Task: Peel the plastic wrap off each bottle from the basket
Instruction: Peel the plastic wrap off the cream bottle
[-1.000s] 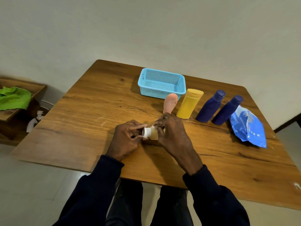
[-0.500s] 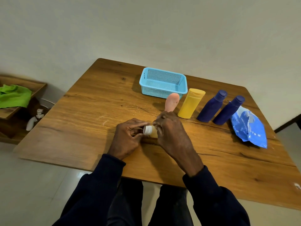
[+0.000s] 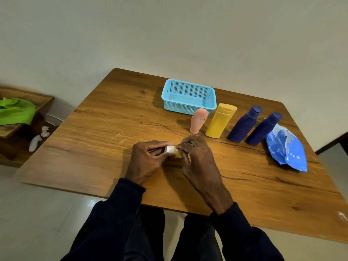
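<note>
Your left hand [image 3: 148,159] pinches the white-capped end of a small pale-yellow plastic bottle [image 3: 172,150], held sideways, seemingly just above the brown wooden table [image 3: 113,119]. Your right hand [image 3: 196,157] curls round its body, hiding most of it.

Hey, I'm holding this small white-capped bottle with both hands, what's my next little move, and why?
Probably steady the small bottle with your left hand at its white cap and peel sideways with your right hand, whose fingers pinch beside the cap; the wrap itself is too small to see.
</note>
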